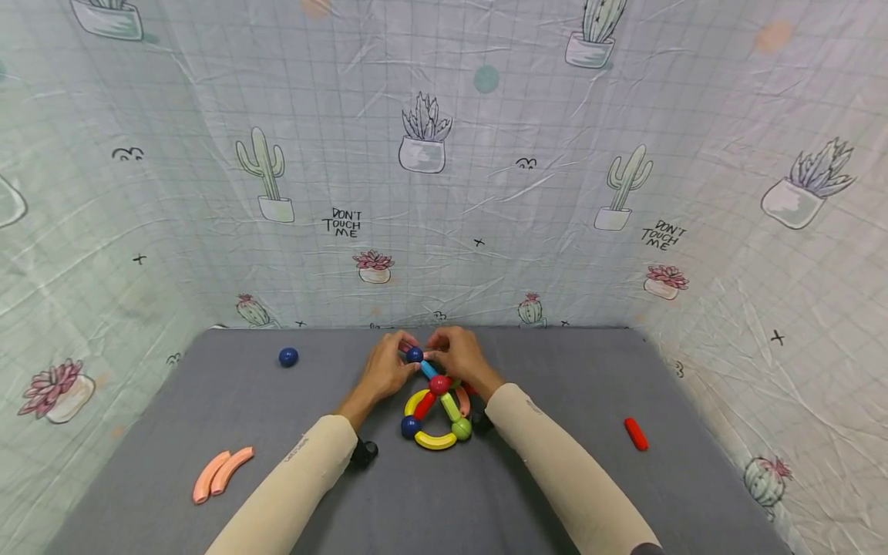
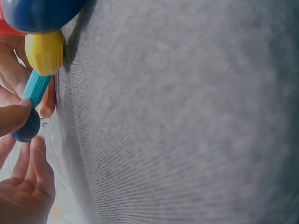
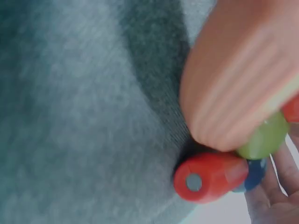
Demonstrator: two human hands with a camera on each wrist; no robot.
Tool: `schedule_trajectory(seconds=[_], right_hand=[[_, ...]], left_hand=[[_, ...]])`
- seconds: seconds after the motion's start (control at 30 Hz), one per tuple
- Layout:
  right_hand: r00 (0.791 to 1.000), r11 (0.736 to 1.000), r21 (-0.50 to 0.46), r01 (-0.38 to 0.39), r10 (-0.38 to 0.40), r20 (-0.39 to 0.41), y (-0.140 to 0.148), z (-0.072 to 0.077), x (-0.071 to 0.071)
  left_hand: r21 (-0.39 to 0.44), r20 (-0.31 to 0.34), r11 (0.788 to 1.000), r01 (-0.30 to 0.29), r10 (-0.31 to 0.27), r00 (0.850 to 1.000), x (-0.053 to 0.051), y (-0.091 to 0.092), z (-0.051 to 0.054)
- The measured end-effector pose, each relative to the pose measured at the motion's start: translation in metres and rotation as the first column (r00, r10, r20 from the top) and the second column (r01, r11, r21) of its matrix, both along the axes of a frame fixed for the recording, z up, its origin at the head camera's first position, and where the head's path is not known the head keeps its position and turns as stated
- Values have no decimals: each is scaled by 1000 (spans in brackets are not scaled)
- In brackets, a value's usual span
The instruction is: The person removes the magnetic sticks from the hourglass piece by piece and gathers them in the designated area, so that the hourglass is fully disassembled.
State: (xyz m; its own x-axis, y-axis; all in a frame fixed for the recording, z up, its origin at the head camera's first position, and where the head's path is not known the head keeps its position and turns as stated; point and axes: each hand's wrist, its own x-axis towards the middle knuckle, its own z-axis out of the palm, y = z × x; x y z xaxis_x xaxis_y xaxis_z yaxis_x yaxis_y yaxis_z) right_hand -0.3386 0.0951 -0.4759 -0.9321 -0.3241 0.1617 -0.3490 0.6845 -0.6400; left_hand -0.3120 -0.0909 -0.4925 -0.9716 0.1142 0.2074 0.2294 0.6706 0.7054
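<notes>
Both hands meet at a dark blue ball [image 1: 414,354] on a light blue magnetic rod [image 1: 428,370]. My left hand [image 1: 388,364] holds the ball between thumb and fingers. From the other side my right hand [image 1: 458,354] pinches at the ball, its fingertips partly hidden. The rod joins a red ball [image 1: 439,385], the top of a magnetic-stick figure. Red and light green rods [image 1: 450,407] slope down to a blue ball [image 1: 411,426] and a green ball [image 1: 461,428]. Yellow curved rods [image 1: 435,441] link the base; a salmon curved rod [image 3: 233,79] is at the right.
On the grey table [image 1: 541,478], a loose blue ball [image 1: 288,357] lies at the back left. Two salmon curved rods [image 1: 232,470] lie side by side at the front left, and a red rod [image 1: 636,434] on the right. A cactus-print cloth [image 1: 479,193] hangs behind.
</notes>
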Motion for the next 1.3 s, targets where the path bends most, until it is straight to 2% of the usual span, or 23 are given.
schedule_trajectory(seconds=[0.23,0.4,0.57,0.93,1.07,1.3], right_hand=[[994,995,23,-96,94,57,6,4,3],[991,993,41,-113,110,77,6,4,4],[992,995,12,-96,95,79,6,5,5],[996,998,-58,-30,35,79,3,3,8],[997,995,-104,-9,18,81,4,2,9],[998,990,-131,49,-44,41,11,2,10]], left_hand=[[-2,-25,1000,-29,29,999,0,1,1],[1,-60,999,-50,50,997,0,1,0],[1,-91,997,-72,72,993,1,2,0],[-45,-152,986,-161,152,977,3,1,3],[-26,-152,985,-169,163,975,3,-7,6],[-48,-128,989,-139,132,983,5,-31,14]])
